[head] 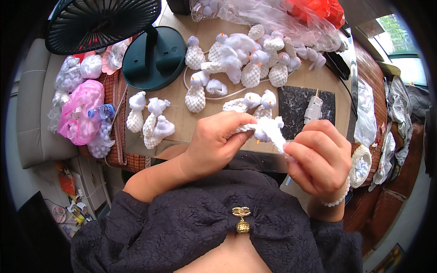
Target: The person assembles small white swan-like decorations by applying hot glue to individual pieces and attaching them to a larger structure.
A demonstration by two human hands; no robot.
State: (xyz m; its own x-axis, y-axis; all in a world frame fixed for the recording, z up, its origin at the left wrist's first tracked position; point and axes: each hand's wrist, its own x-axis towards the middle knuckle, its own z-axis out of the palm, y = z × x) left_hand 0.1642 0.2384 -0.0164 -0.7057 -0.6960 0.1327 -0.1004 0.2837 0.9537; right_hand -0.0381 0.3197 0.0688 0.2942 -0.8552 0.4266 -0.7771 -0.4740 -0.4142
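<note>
Between my two hands, over the table's front edge, is a small white snowman doll with an orange nose and a knitted body. My left hand pinches its knitted body between thumb and fingers. With its fingertips my right hand holds the end of a fluffy white strip stretched from the doll's head. Just beyond my hands two more snowman dolls lie on the table. To the right a glue gun rests on a dark marbled board.
Many snowman dolls crowd the back of the table, and several lie at left. A dark green fan stands at back left. Bags and a plastic bottle sit beyond the left edge. Plastic wrapping covers the far side.
</note>
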